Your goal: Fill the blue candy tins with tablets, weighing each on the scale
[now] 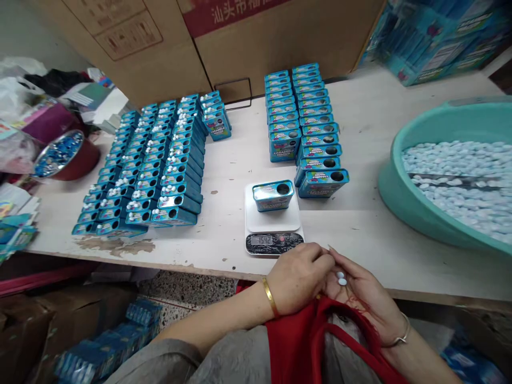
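Note:
My right hand [372, 301] is turned palm up and cupped, with white oval candies [342, 279] lying in it. The curled fingers of my left hand [302, 277] reach over that palm; their tips are hidden, so I cannot tell what they pinch. Just beyond my hands, a white digital scale [251, 218] with a lit display sits near the table's front edge. A blue candy tin [273, 198] stands upright on the scale's plate, its round opening facing up.
Tins with white candies on their tops [176, 160] fill several rows on the left. Other blue tins [316, 133] stand in two rows behind the scale. A teal tub [400, 181] of white candies is right, a red bowl [86, 154] far left, a cardboard box [240, 48] behind.

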`<action>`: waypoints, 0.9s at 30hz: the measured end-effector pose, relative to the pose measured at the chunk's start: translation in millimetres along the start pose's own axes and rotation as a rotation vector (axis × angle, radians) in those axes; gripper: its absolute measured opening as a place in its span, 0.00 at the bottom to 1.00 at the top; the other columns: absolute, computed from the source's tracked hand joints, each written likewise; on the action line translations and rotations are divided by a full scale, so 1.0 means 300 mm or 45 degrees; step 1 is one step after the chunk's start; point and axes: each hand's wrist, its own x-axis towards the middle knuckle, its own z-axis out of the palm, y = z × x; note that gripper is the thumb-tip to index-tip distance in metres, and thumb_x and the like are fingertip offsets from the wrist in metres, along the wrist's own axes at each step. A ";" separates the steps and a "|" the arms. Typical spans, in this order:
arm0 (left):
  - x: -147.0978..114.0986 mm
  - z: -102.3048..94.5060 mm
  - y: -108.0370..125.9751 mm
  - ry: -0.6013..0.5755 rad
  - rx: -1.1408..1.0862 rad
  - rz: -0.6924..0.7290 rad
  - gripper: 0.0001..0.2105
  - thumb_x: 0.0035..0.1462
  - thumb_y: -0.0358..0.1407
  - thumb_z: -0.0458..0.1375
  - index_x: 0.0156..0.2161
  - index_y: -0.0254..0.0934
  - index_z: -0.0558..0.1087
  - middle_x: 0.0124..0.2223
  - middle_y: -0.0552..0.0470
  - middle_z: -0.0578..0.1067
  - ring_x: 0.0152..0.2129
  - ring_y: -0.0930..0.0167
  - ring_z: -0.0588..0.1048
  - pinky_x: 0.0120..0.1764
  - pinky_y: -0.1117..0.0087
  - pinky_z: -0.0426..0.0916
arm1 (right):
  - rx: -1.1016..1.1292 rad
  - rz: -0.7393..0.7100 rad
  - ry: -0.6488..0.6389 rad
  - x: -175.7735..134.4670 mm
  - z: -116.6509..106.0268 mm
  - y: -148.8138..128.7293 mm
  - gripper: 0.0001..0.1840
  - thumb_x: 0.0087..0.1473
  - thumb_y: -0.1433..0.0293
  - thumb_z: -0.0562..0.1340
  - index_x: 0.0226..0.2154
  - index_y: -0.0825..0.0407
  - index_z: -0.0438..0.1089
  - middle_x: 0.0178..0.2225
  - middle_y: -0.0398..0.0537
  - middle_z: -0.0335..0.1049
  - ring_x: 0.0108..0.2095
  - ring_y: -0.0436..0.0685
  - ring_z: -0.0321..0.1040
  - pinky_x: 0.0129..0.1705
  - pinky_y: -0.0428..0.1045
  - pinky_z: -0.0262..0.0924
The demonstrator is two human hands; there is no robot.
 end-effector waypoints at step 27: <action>0.157 -0.417 -0.358 0.364 0.477 -0.217 0.15 0.59 0.41 0.53 0.50 0.40 0.65 0.42 0.49 0.72 0.38 0.66 0.68 0.40 0.64 0.56 | -0.048 -0.112 -0.016 0.095 0.048 -0.026 0.07 0.50 0.74 0.62 0.32 0.61 0.73 0.35 0.57 0.76 0.42 0.58 0.73 0.49 0.49 0.66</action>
